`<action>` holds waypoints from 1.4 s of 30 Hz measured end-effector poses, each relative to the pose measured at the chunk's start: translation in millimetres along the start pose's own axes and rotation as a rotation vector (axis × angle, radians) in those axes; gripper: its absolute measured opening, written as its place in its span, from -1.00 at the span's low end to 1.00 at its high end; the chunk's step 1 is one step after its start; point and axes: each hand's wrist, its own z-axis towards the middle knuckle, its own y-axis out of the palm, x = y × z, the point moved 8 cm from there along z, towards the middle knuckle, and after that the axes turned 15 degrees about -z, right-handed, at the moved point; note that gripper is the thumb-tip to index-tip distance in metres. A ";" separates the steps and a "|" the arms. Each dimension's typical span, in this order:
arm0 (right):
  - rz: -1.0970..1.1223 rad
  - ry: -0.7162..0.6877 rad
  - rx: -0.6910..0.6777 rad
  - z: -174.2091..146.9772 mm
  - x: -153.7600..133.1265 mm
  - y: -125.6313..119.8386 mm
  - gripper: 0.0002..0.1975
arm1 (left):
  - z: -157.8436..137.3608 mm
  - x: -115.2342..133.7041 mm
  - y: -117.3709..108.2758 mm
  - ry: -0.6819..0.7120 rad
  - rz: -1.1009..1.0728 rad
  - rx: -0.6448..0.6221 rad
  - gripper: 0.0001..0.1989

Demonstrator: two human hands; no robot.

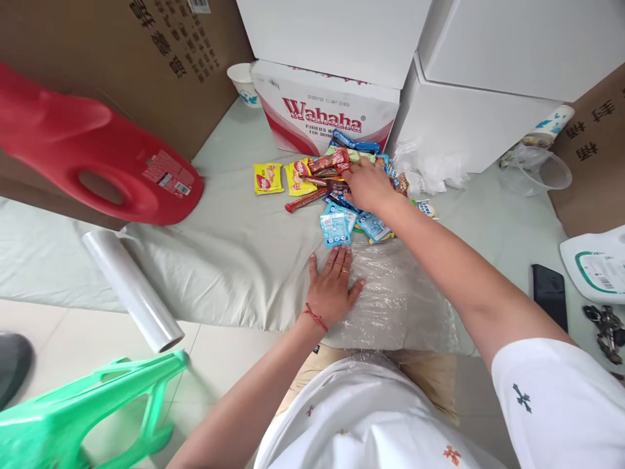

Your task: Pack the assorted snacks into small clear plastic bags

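Note:
My left hand [332,290] lies palm down with its fingers spread on the cloth-covered table, its fingertips just below a light blue packet [335,229]. A red cord is round its wrist. My right hand [370,187] reaches into a pile of small packaged snacks, its fingers curled over the packets; what they hold, if anything, is hidden. Beside those fingers is a red-wrapped snack bar [332,160]. Two yellow packets, one farther left [268,178] and one against the pile [299,177], lie to the left. A thin red stick packet [305,200] points out of the pile.
Clear plastic film [400,293] covers the table's front part. Behind the snacks stands a Wahaha carton [327,114]. A red jug [122,163] and a film roll [134,290] are left. A phone [549,296], keys [607,329] and plastic cup [541,170] lie right. A green stool [97,410] stands below.

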 end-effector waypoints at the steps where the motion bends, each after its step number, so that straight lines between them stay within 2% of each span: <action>1: -0.009 0.003 -0.053 7.9 0.4 8.4 -0.71 | -0.3 -0.1 -0.4 0.002 -0.001 0.002 -0.29; 4: 0.151 0.087 -0.071 12.5 22.9 22.1 -0.81 | -1.4 -0.4 -1.5 0.006 -0.011 0.007 -0.30; 6: 0.448 0.215 0.020 2.5 53.9 22.7 -0.79 | -1.9 -0.4 -2.0 0.011 -0.017 0.008 -0.30; 9: 1.008 0.415 0.191 -25.2 106.4 20.3 -0.70 | -2.1 -1.0 -2.4 0.014 -0.023 0.011 -0.31; 11: 1.278 0.531 0.258 -44.9 135.0 19.0 -0.72 | -2.1 -1.6 -2.3 0.016 -0.028 0.014 -0.31; 13: 1.405 0.672 0.250 -61.6 156.1 21.1 -0.81 | -1.9 -1.9 -1.9 0.020 -0.035 0.013 -0.31; 16: 1.338 0.835 0.118 -74.6 166.8 30.3 -0.90 | -1.5 -1.8 -1.8 0.024 -0.041 0.013 -0.31; 17: 1.250 0.833 0.045 -73.9 163.1 33.9 -0.89 | -1.5 -1.7 -2.1 0.024 -0.042 0.013 -0.31; 20: 0.803 0.688 -0.150 -63.0 135.8 42.5 -0.74 | -1.4 -1.0 -3.0 0.021 -0.048 0.012 -0.32; 23: 0.377 0.579 -0.188 -53.2 103.4 45.2 -0.48 | -1.4 -0.8 -3.5 0.015 -0.052 0.011 -0.32; 25: 0.177 0.539 -0.215 -49.0 85.9 46.4 -0.30 | -1.4 -0.7 -3.4 0.015 -0.049 0.013 -0.33; 27: 0.033 0.513 -0.270 -46.0 76.2 48.3 -0.25 | -1.4 -0.6 -2.7 0.020 -0.045 0.013 -0.32; 31: 0.089 0.521 -0.302 -48.7 82.3 45.9 -0.35 | -1.4 -0.8 -2.2 0.019 -0.033 0.016 -0.32; 34: 0.217 0.415 -0.230 -67.6 87.5 31.2 -0.38 | -1.5 -0.2 -3.1 0.017 -0.030 0.023 -0.32; 38: 0.392 0.211 -0.149 -129.8 73.2 4.5 -0.31 | -1.3 0.2 -4.0 0.014 -0.037 0.020 -0.33; 42: 0.491 -0.026 -0.205 -198.6 26.2 -4.4 -0.37 | -1.1 0.0 -4.5 0.008 -0.043 0.011 -0.33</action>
